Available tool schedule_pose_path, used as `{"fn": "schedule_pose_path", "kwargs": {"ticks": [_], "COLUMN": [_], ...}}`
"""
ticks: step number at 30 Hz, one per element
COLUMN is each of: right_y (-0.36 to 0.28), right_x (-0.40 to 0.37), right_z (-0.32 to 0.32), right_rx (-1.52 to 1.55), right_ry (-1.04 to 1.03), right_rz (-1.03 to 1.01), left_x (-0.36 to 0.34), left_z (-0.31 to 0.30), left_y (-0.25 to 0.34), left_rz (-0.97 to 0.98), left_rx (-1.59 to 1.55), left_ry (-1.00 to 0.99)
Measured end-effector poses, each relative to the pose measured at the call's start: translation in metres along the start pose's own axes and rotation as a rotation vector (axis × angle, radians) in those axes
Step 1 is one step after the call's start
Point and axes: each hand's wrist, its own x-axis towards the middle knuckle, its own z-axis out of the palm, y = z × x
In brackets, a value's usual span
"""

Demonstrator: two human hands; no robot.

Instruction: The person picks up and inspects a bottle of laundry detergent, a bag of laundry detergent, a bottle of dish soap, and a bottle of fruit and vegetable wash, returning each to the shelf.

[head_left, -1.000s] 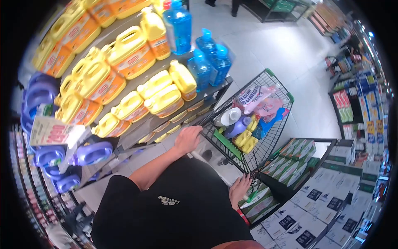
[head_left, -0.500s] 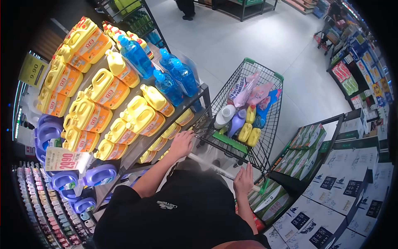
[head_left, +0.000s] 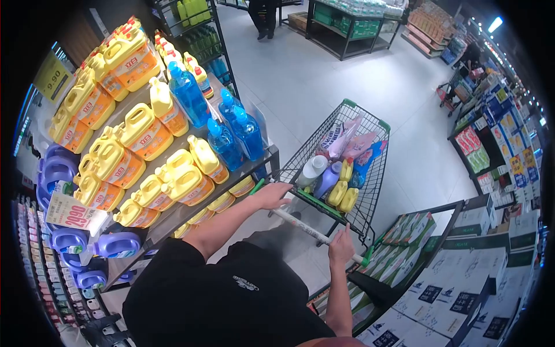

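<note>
A wire shopping cart [head_left: 370, 196] with green corners stands in front of me. My left hand [head_left: 274, 195] lies over the left end of its pale handle [head_left: 303, 227], fingers bent across the bar and partly hidden. Around the right part of the handle my right hand [head_left: 341, 246] is closed. Inside the cart lie a white bottle [head_left: 313, 169], a purple bottle [head_left: 329, 179], several yellow bottles [head_left: 347, 199], pink-and-white packages [head_left: 342, 139] and a blue package [head_left: 363, 165].
Close on the left stands a display of yellow jugs [head_left: 144, 133], blue bottles [head_left: 189, 95] and purple jugs [head_left: 118, 245]. White cartons [head_left: 439, 289] are stacked at right. A person [head_left: 263, 17] stands far ahead; a red cart [head_left: 446, 94] is at far right.
The cart and I have moved slightly forward along the aisle, and my view has tilted up, showing more floor and shelves ahead. My left hand has shifted right over the handle.
</note>
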Motion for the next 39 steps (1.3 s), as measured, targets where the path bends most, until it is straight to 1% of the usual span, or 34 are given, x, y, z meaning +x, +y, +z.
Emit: {"fn": "schedule_pose_path", "kwargs": {"ticks": [1, 4, 5, 7, 10, 11, 14, 18, 24, 26, 27, 30, 32, 33, 36, 37, 39], "right_y": [0.001, 0.003, 0.003, 0.004, 0.012, 0.012, 0.016, 0.019, 0.020, 0.024, 0.026, 0.038, 0.034, 0.034, 0.035, 0.041, 0.054], "right_x": [0.014, 0.054, 0.068, 0.099, 0.143, 0.159, 0.203, 0.256, 0.315, 0.327, 0.334, 0.345, 0.353, 0.358, 0.372, 0.382, 0.398], "right_z": [0.000, 0.002, 0.004, 0.011, 0.019, 0.025, 0.031, 0.040, 0.046, 0.047, 0.050, 0.062, 0.064, 0.065, 0.075, 0.074, 0.092], "right_rx": [-0.003, -0.009, -0.012, -0.074, -0.130, -0.133, -0.142, -0.177, -0.149, -0.137, -0.136, -0.099, -0.063, -0.059, -0.074, -0.086, -0.112], "right_ry": [-0.016, -0.008, 0.002, -0.009, -0.010, -0.006, -0.064, -0.071, -0.108, -0.092, -0.093, -0.063, -0.042, -0.049, -0.080, -0.088, -0.111], "right_rz": [-0.002, -0.062, -0.090, -0.085, -0.084, -0.083, -0.066, -0.085, -0.092, -0.119, -0.111, -0.132, -0.156, -0.177, -0.274, -0.319, -0.387], "left_x": [0.014, 0.065, 0.083, 0.118, 0.164, 0.177, 0.220, 0.267, 0.308, 0.313, 0.317, 0.317, 0.316, 0.317, 0.321, 0.325, 0.325], "left_z": [0.000, 0.000, 0.002, 0.001, -0.015, -0.012, -0.019, -0.021, -0.026, -0.030, -0.024, -0.027, -0.014, -0.013, -0.032, -0.032, -0.040], "left_y": [-0.001, -0.003, -0.001, 0.002, -0.014, -0.024, -0.040, -0.053, -0.063, -0.061, -0.068, -0.067, -0.076, -0.084, -0.080, -0.080, -0.084], "left_rz": [0.007, -0.141, -0.187, -0.276, -0.267, -0.223, -0.231, -0.228, -0.287, -0.313, -0.290, -0.322, -0.284, -0.265, -0.401, -0.461, -0.427], "left_rx": [0.062, 0.015, 0.031, 0.064, -0.022, 0.007, -0.066, -0.055, -0.092, -0.134, -0.087, -0.089, -0.089, -0.090, -0.188, -0.239, -0.149], "left_ry": [0.006, -0.066, -0.051, -0.030, -0.117, -0.079, -0.075, -0.011, 0.081, 0.104, 0.099, 0.140, 0.210, 0.240, 0.201, 0.223, 0.264]}}
